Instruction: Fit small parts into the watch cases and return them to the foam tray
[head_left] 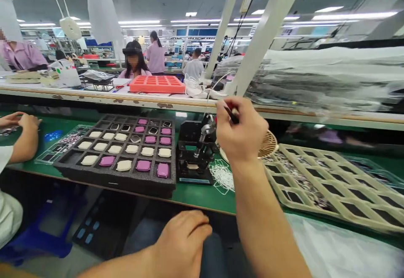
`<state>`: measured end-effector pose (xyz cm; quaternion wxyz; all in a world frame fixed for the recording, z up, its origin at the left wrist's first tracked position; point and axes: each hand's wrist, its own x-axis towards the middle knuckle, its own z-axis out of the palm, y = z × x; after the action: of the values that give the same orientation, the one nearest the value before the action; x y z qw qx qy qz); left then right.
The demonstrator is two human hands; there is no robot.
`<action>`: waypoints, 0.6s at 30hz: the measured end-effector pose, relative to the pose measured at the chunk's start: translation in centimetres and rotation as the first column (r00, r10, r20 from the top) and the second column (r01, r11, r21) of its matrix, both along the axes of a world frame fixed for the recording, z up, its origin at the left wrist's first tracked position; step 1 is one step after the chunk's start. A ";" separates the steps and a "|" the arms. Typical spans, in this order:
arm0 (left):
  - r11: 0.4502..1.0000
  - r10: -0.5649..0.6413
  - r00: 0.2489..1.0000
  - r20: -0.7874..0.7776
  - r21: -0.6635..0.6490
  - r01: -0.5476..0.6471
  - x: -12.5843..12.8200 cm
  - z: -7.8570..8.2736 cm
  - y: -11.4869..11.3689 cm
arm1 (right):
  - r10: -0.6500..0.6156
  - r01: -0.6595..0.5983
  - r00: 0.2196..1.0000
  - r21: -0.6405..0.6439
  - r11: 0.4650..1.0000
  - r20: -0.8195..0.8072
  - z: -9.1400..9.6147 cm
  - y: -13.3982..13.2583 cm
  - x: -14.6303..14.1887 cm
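Note:
My right hand [241, 131] is raised in front of the shelf edge. Its fingers close round a slim dark stick-like thing [232, 115], mostly hidden in the fist. Just left of and below that hand stands a black clamp fixture [192, 154] with a metal toggle lever [206, 128]; contact between hand and lever cannot be told. Low in front of the bench edge is my left hand [184, 238], with fingers curled together and anything inside hidden. Left of the fixture, a dark foam tray [67, 158] carries several cream cases [124, 165] and purple cases [143, 165] in its pockets.
White cords [223, 175] lie beside the fixture, near a round woven basket [268, 143]. Beige compartment trays [315, 173] fill the right. A red tray [157, 84] rests on the shelf. Another person's hands [23, 121] are at the left; more people sit or stand beyond.

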<state>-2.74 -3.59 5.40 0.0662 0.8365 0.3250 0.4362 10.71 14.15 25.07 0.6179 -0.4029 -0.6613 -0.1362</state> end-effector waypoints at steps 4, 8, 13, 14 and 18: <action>0.934 0.356 0.931 -0.085 0.063 -0.351 -7.4 6.2 1.3 | 0.097 -0.097 0.987 0.004 0.995 -0.129 -6.8 -3.8 -0.1; 0.607 0.690 0.567 -0.449 -0.068 -0.792 -14.9 11.3 10.3 | 0.187 -0.199 0.962 -0.039 0.979 -0.198 -8.8 -5.0 0.3; 0.516 0.556 0.515 -0.652 -0.215 -0.829 -18.8 12.6 17.8 | 0.217 -0.365 0.691 -0.073 0.928 -0.690 -9.9 -7.1 3.2; 0.499 0.534 0.520 -0.667 -0.248 -0.830 -19.0 12.5 18.5 | 0.237 -0.468 0.592 -0.089 0.879 -0.770 -10.7 -7.5 3.7; 0.461 0.523 0.581 -0.624 -0.366 -0.809 -19.3 12.6 19.6 | 0.187 -0.670 0.370 -0.122 0.732 -0.910 -14.7 -8.9 4.9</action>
<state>-22.08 16.06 17.98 0.0822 0.6337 0.7629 0.0985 15.60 5.25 10.39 0.7512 -0.3579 -0.3619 0.4203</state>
